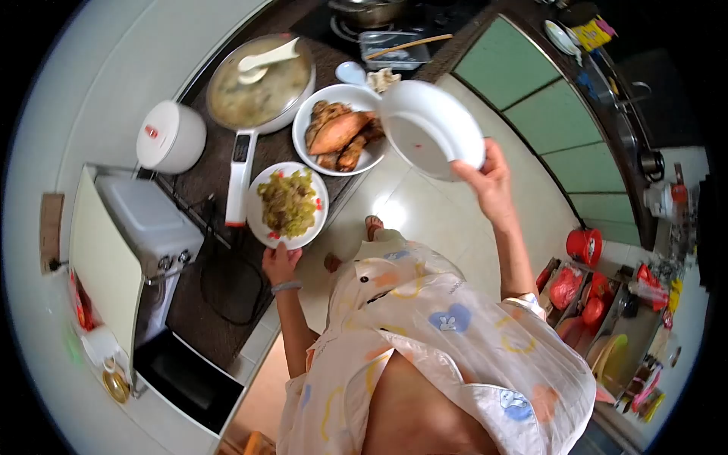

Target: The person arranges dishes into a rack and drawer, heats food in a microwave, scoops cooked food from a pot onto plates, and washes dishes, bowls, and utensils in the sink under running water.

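Observation:
My right hand (489,178) grips a white bowl (432,129) by its rim, thumb on top. The bowl is tilted over the floor, off the counter's edge, with a small red mark inside. At the counter's edge my left hand (281,262) holds the near rim of a white plate (319,220) of chopped green vegetables (287,203). Behind that plate stands another white bowl (303,125), filled with browned pieces of meat and an orange piece (341,133). The tilted bowl partly overlaps its right side in view.
A long-handled white pot (239,178) of soup holds a white ladle (269,59). Nearby are a lidded white pot (171,136), a blue spoon (351,73), a clear tray (394,51) with chopsticks, and a toaster oven (155,243). Green cabinets (523,83) line the right.

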### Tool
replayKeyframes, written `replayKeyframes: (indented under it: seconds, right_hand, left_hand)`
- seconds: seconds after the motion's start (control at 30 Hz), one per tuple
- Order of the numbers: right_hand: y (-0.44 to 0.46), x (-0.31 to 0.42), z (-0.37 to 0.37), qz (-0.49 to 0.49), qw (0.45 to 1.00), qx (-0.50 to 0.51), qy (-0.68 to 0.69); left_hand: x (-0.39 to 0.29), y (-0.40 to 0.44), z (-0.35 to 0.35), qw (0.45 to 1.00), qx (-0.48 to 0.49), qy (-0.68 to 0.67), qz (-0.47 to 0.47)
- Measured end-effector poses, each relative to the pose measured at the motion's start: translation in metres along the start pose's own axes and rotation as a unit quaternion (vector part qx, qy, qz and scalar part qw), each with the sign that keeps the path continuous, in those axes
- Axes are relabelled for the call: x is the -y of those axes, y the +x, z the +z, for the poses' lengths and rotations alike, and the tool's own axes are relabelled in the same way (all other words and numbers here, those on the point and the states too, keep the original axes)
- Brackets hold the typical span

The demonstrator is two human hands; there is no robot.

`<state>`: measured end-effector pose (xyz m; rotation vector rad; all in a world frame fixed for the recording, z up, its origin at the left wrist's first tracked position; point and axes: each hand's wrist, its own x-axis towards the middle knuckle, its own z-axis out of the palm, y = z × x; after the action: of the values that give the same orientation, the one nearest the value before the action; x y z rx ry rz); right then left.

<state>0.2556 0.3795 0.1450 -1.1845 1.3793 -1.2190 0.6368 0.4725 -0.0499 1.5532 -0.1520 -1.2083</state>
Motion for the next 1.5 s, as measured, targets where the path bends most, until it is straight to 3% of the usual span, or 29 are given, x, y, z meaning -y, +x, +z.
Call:
replayKeyframes:
  seconds: [0.03, 0.07, 0.13, 0.17, 0.2, 0.27, 0.3, 0.37, 0.4, 0.47, 0.5, 0.6, 0.67, 0.73, 0.97, 1.23, 1.4, 1.5]
  right_hand:
    - [-0.001, 0.005, -0.001, -0.035, 0.99, 0.036, -0.131]
    - [-0.002, 0.021, 0.002, -0.165, 0.958, 0.079, -0.223]
    - [0.007, 0.021, 0.002, -0.334, 0.883, 0.143, -0.297]
    - [0.008, 0.023, 0.0, -0.332, 0.884, 0.131, -0.301]
    - [0.009, 0.024, -0.002, -0.382, 0.843, 0.14, -0.351]
    - [0.007, 0.031, -0.004, -0.456, 0.77, 0.144, -0.421]
    - [0.006, 0.034, -0.006, -0.452, 0.772, 0.13, -0.427]
    - [0.001, 0.036, -0.008, -0.51, 0.719, 0.107, -0.46]
    - [-0.002, 0.034, -0.008, -0.502, 0.72, 0.097, -0.469]
    - [-0.006, 0.029, -0.011, -0.5, 0.7, 0.092, -0.502]
    - [-0.008, 0.028, -0.014, -0.494, 0.7, 0.091, -0.507]
    - [-0.016, 0.023, -0.028, -0.47, 0.707, 0.079, -0.522]
    - [-0.019, 0.019, -0.044, -0.45, 0.731, 0.079, -0.508]
    - [-0.021, 0.015, -0.066, -0.446, 0.718, 0.038, -0.534]
    - [-0.016, -0.013, -0.209, -0.41, 0.695, -0.082, -0.584]
    - [0.005, -0.02, -0.417, -0.255, 0.761, -0.151, -0.577]
    - [0.043, -0.015, -0.508, -0.198, 0.831, -0.153, -0.497]
    - [0.081, -0.026, -0.56, -0.208, 0.862, -0.215, -0.41]
  left_hand:
    - [0.003, 0.002, -0.001, 1.0, -0.013, -0.011, -0.002]
    - [-0.001, 0.001, 0.0, 1.0, 0.015, -0.006, 0.005]
    - [-0.007, -0.006, 0.006, 1.0, 0.008, -0.007, 0.002]
    - [-0.01, -0.011, 0.008, 1.0, -0.003, -0.008, -0.006]
    - [-0.014, -0.018, 0.003, 1.0, 0.007, -0.002, -0.006]
    - [-0.033, -0.029, -0.001, 0.972, 0.062, 0.215, -0.07]
    - [-0.045, -0.034, 0.009, 0.97, 0.075, 0.223, -0.066]
    - [-0.071, -0.069, 0.035, 0.931, 0.171, 0.296, -0.125]
    - [-0.078, -0.073, 0.048, 0.926, 0.184, 0.304, -0.125]
    - [-0.084, -0.079, 0.084, 0.895, 0.379, 0.225, -0.068]
    - [-0.091, -0.086, 0.109, 0.883, 0.42, 0.2, -0.066]
    - [-0.091, -0.103, 0.188, 0.84, 0.529, 0.11, -0.042]
    - [-0.083, -0.112, 0.235, 0.821, 0.56, 0.096, -0.055]
    - [-0.077, -0.128, 0.286, 0.796, 0.597, 0.062, -0.08]
    - [0.005, -0.184, 0.446, 0.742, 0.654, 0.072, -0.13]
    - [0.112, -0.276, 0.65, 0.691, 0.69, 0.12, -0.179]
    - [0.153, -0.292, 0.746, 0.714, 0.666, 0.146, -0.163]
    - [0.171, -0.28, 0.804, 0.727, 0.654, 0.146, -0.149]
